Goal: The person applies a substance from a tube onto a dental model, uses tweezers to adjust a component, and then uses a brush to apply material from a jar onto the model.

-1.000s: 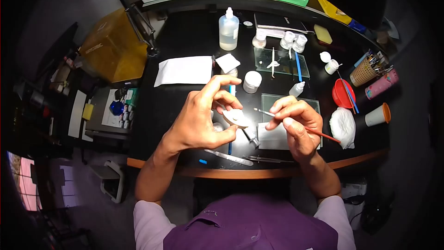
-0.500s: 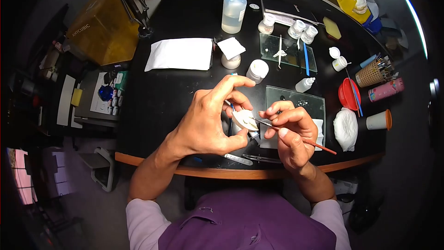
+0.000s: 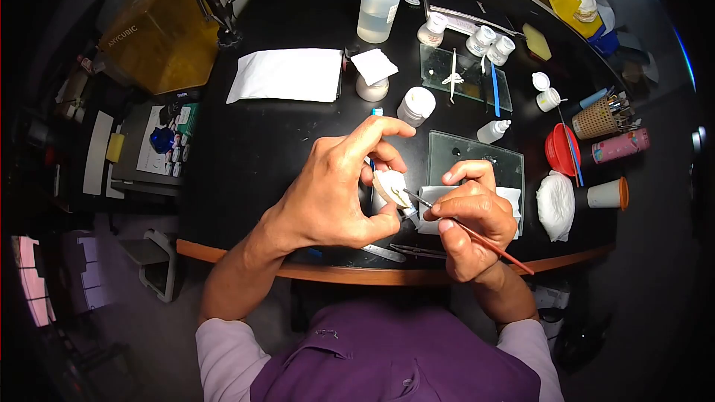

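Observation:
Between the thumb and fingers of my left hand (image 3: 339, 190) is a small wedge-shaped plaster dental cast (image 3: 390, 187), pale with a dark greenish line along one side. My right hand (image 3: 477, 219) pinches a thin paintbrush (image 3: 488, 244) with a reddish-brown handle. Its dark tip points left, right at the cast's edge, while the handle slants down to the right. Both hands are raised over the front of the black table. Under the right hand lie a glass slab (image 3: 463, 150) and a folded white paper (image 3: 429, 225).
A clear bottle (image 3: 378, 9), a white jar (image 3: 416, 106) and a dropper bottle (image 3: 492, 131) stand beyond the hands. To the right are a red bowl (image 3: 557, 153), crumpled white tissue (image 3: 555, 205) and a cup (image 3: 605, 195). Tweezers (image 3: 417, 251) lie near the front edge.
The cast has turned in my left hand, its face now steeper. My right hand's fingers have shifted on the brush, and the handle end has dropped slightly. The view has moved a little.

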Tool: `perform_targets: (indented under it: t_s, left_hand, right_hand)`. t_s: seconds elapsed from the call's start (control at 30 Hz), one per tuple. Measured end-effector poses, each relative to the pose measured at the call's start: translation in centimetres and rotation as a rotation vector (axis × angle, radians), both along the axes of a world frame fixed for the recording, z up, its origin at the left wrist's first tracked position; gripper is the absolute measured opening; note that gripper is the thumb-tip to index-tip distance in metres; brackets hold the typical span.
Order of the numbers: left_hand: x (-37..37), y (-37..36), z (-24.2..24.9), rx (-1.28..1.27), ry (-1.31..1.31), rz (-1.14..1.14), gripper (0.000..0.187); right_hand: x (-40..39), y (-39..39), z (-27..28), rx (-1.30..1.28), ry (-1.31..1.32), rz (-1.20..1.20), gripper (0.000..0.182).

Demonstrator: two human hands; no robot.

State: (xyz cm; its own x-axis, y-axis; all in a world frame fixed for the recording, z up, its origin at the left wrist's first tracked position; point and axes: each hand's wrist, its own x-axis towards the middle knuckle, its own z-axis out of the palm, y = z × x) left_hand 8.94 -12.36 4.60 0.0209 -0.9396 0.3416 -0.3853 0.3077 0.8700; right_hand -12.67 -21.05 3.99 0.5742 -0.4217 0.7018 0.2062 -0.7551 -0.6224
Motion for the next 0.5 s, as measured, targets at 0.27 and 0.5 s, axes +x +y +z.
perform_targets:
  t_s: [0.27,0.5]
  left_hand:
    - [0.1,-0.01,-0.15,-0.019,-0.007,0.004,0.073]
    - [0.1,-0.05,-0.29,-0.023,-0.017,0.006,0.073]
  right_hand:
    - [0.0,-0.11,0.43,-0.029,0.01,0.008,0.014]
    - [0.25,0.14,0.67,-0.038,0.034,-0.031,0.019]
